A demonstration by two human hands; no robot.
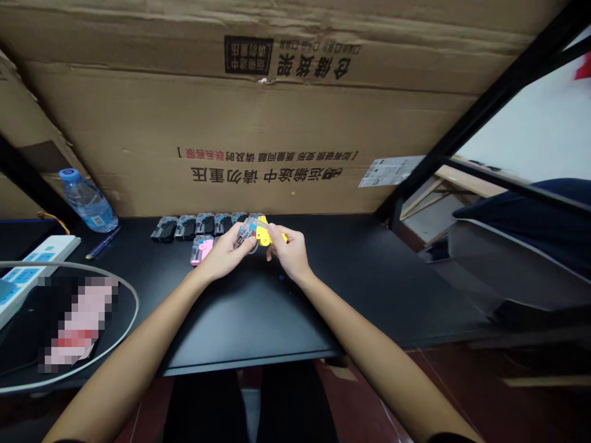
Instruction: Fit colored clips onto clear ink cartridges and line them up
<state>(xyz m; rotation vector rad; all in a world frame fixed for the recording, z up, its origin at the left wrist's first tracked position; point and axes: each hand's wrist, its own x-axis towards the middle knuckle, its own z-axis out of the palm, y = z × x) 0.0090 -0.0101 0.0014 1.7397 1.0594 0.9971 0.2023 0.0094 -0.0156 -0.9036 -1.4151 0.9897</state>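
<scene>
My left hand (231,251) is closed around a small clear-cased device (245,230) with a dark label and coloured parts inside. My right hand (289,247) pinches a yellow plastic piece (264,234), which touches the device's right side. Whether the two are joined, I cannot tell. Both hands are held over the black table (258,326). Just left of my left hand lies a similar device with a pink piece (203,249). Behind it, several black and clear devices (185,227) lie in a row, the right end partly hidden by my hands.
A large cardboard sheet (258,123) stands along the table's back edge. At the left are a water bottle (90,200), a pen (102,243), a white power strip (34,264), a looping cable (133,295) and a blurred-out pink item (83,320). A black frame post (392,212) rises at the right.
</scene>
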